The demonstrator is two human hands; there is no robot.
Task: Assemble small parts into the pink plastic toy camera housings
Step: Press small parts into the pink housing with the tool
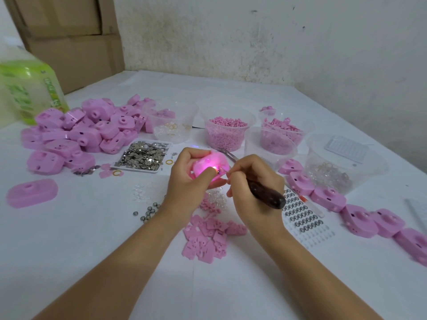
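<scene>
- The left hand [184,179] gripped a pink housing [208,161] over the white table [92,239], mid-view; the thumb pressed on its near face; a light glowed inside.
- The right hand [247,188] pinched a dark-handled tool [265,192]; its tip met the housing's 4 o'clock edge.
- Likely best: brace the housing still; push the tip straight and lightly; a slip could catch the thumb.
- Spare housings [87,130] lay heaped at 10 o'clock.

Open table [69,250] lies near-left and along the near edge. A housing heap [76,130] blocks the left, tubs [231,142] the back, a housing row [360,215] the right.
</scene>
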